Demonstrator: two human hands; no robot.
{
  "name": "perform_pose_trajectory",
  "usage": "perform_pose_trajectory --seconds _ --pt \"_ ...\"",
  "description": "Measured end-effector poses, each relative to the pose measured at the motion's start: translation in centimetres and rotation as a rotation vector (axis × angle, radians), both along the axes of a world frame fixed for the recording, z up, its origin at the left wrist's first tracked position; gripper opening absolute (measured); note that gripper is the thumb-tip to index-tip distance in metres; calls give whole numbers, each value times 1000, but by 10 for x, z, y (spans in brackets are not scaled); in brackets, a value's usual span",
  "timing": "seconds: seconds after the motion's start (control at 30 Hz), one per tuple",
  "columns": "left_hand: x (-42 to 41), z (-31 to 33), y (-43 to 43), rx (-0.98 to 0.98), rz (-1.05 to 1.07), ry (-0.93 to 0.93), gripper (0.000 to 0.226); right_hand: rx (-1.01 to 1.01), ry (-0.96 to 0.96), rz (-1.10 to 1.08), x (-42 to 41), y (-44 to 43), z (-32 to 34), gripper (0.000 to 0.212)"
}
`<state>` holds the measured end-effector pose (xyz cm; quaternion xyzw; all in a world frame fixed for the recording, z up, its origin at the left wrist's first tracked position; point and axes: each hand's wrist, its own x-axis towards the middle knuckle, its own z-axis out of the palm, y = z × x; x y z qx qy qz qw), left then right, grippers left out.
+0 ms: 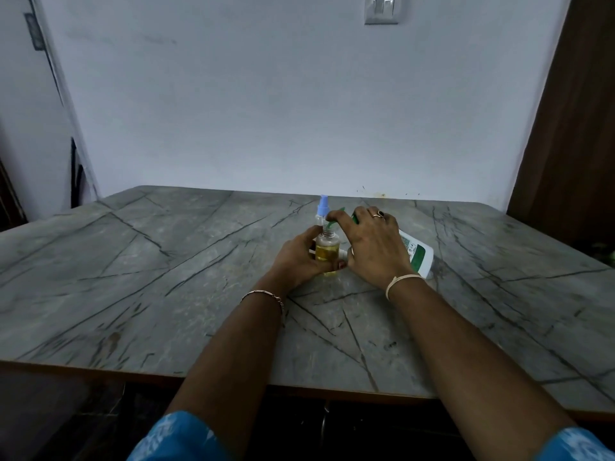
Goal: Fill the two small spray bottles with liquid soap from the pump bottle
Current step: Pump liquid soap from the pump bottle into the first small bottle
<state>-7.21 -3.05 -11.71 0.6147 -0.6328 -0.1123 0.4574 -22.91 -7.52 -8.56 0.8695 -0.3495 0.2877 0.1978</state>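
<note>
The left hand [301,257] wraps its fingers [332,266] round the uncapped spray bottle [327,249], upright mid-tabletop [166,277], while the right hand [376,247] grips the pump bottle [416,252], which leans in from the right, its green spout [331,223] just above the open neck.

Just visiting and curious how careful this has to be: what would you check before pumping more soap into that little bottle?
1. Open bottle held upright by left hand: ok.
2. Its neck uncapped: ok.
3. Nozzle at the neck: ok.
4. Right hand grips pump bottle: ok.
5. Room left for soap: ok, not yet full.
6. Second bottle, capped, behind: fill level cannot tell.
</note>
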Motion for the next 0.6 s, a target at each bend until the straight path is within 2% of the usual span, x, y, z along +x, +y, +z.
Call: perform_pose_trajectory --seconds 0.3,0.6 --pt "0 0 1 -7 -2 7 61 -8 24 11 -6 -2 -2 74" --pt "1 0 -1 -10 -10 -3 65 31 -7 31 -2 -3 0 70"
